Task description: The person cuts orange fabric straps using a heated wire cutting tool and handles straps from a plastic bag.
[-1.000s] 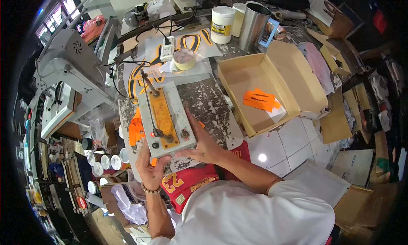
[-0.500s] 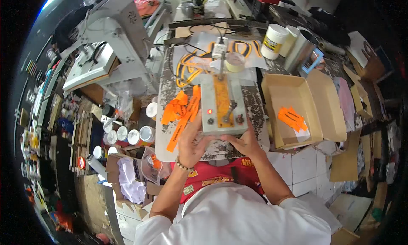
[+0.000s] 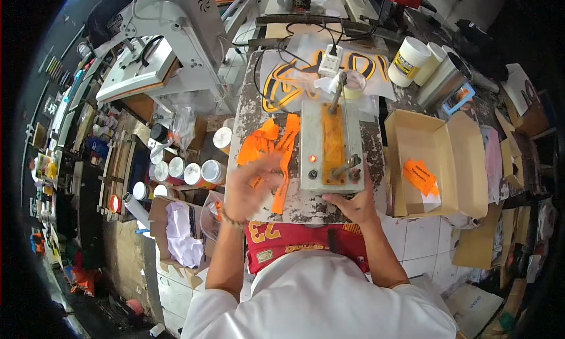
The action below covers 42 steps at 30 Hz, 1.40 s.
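Observation:
A grey metal box (image 3: 347,127) with a brownish-orange top plate, a lit red lamp, knobs and a metal lever stands on the worn work board (image 3: 297,212). My right hand (image 3: 356,205) grips its near right corner, thumb along the front face and fingers at the side. Left of the box, orange printed ribbons (image 3: 257,143) lie in a loose pile, with one long strip (image 3: 288,140) beside them. My left hand (image 3: 253,186), smeared by motion, is over the near part of the ribbons. Whether it touches them cannot be made out.
An open cardboard box (image 3: 406,203) at the right holds more orange pieces. Behind the grey box are a white power strip (image 3: 331,61), a tape roll (image 3: 355,86) and black-and-orange cutouts (image 3: 282,83). A heat press (image 3: 138,68) and several lidded tubs (image 3: 192,174) stand at the left.
My left hand has let go of the grey box and moved left to the orange ribbons. My right hand stays at the box's near right corner. The view has shifted slightly.

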Motion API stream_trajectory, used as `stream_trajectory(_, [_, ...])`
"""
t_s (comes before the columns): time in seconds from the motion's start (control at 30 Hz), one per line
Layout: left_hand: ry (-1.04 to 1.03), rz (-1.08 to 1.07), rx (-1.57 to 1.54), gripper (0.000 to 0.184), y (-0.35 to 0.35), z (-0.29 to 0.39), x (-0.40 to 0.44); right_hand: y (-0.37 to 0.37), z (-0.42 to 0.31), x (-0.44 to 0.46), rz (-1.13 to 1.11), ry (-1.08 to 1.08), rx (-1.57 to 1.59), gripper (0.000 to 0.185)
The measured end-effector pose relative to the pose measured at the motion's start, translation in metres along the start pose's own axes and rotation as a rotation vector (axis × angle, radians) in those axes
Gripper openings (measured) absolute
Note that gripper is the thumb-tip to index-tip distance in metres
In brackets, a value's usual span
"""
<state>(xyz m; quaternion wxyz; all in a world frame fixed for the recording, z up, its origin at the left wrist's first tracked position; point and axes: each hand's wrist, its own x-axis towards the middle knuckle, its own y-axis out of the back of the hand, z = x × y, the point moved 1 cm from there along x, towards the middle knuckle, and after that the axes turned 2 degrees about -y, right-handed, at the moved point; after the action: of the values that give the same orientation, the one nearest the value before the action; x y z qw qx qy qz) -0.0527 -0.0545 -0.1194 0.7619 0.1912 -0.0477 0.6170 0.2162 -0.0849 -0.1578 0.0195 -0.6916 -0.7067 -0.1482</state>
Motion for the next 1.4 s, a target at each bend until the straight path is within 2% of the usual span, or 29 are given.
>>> stream_trajectory(0.03, [-0.052, 0.192, 0.238, 0.022, 0.014, 0.006, 0.012, 0.001, 0.001, -0.001, 0.007, -0.023, 0.049, 0.109])
stream_trajectory(0.07, [-0.104, 0.324, 0.375, 0.012, 0.030, -0.017, 0.019, 0.002, 0.001, -0.001, 0.014, -0.044, 0.097, 0.110])
stream_trajectory(0.1, [-0.052, 0.364, 0.434, 0.008, 0.036, -0.007, 0.027, 0.003, 0.001, -0.001, 0.012, -0.044, 0.099, 0.110])
stream_trajectory(0.2, [0.034, 0.247, 0.441, 0.011, 0.038, -0.007, 0.026, 0.005, 0.000, -0.003, 0.013, -0.036, -0.057, 0.113])
stream_trajectory(0.27, [0.020, 0.002, 0.477, 0.018, 0.020, 0.009, 0.023, 0.004, 0.000, -0.004, 0.027, -0.034, -0.103, 0.115])
stream_trajectory(0.37, [-0.056, 0.019, 0.658, 0.025, -0.003, -0.011, 0.016, 0.004, -0.008, -0.004, 0.038, 0.021, -0.147, 0.116])
stream_trajectory(0.4, [0.014, 0.010, 0.630, 0.028, -0.012, -0.006, 0.014, 0.004, -0.008, -0.005, 0.041, 0.026, -0.150, 0.116])
stream_trajectory(0.5, [-0.057, 0.051, 0.802, 0.026, -0.029, -0.009, 0.012, 0.005, -0.010, -0.007, 0.076, 0.091, -0.163, 0.114])
stream_trajectory(0.63, [-0.008, 0.058, 0.778, 0.019, -0.032, -0.018, 0.010, 0.009, -0.012, -0.011, 0.067, 0.133, -0.329, 0.109])
stream_trajectory(0.7, [0.015, 0.045, 0.766, 0.017, -0.032, -0.012, 0.013, 0.008, -0.015, -0.007, 0.057, 0.124, -0.226, 0.103])
stream_trajectory(0.83, [-0.072, 0.054, 0.782, 0.015, -0.031, 0.002, 0.016, 0.007, -0.010, -0.009, 0.071, 0.144, -0.286, 0.104])
stream_trajectory(0.9, [0.141, 0.041, 0.426, 0.016, -0.026, 0.021, 0.015, 0.007, -0.013, -0.007, 0.036, 0.097, -0.180, 0.106])
stream_trajectory(0.97, [0.099, 0.071, 0.314, 0.012, -0.021, 0.003, 0.012, 0.007, -0.011, -0.006, 0.040, 0.139, -0.190, 0.107])
stream_trajectory(1.03, [0.007, 0.050, -0.060, 0.012, -0.018, 0.006, 0.016, 0.006, -0.018, -0.004, 0.045, 0.124, -0.183, 0.108])
stream_trajectory(1.07, [0.102, 0.047, -0.236, 0.015, -0.019, 0.010, 0.017, 0.007, -0.016, 0.001, 0.005, 0.164, -0.138, 0.110])
stream_trajectory(1.17, [-0.046, 0.125, -0.234, 0.014, -0.025, -0.005, 0.025, 0.007, -0.010, 0.009, -0.014, 0.180, 0.046, 0.117])
stream_trajectory(1.2, [-0.024, 0.170, -0.261, 0.013, -0.031, -0.015, 0.024, 0.005, -0.013, 0.010, -0.013, 0.190, 0.045, 0.117])
stream_trajectory(1.27, [0.004, 0.146, -0.212, 0.013, -0.042, -0.005, 0.016, -0.001, -0.020, 0.011, -0.054, 0.109, 0.311, 0.122])
stream_trajectory(1.3, [0.044, 0.125, -0.165, 0.013, -0.049, -0.001, 0.012, -0.003, -0.019, 0.012, -0.056, 0.115, 0.307, 0.122])
stream_trajectory(1.33, [-0.059, 0.188, 0.059, 0.014, -0.056, 0.003, 0.009, -0.005, -0.017, 0.012, -0.047, 0.118, 0.320, 0.122])
stream_trajectory(1.4, [-0.051, 0.255, 0.044, 0.014, -0.066, -0.003, 0.005, -0.008, -0.017, 0.013, -0.046, 0.126, 0.333, 0.123])
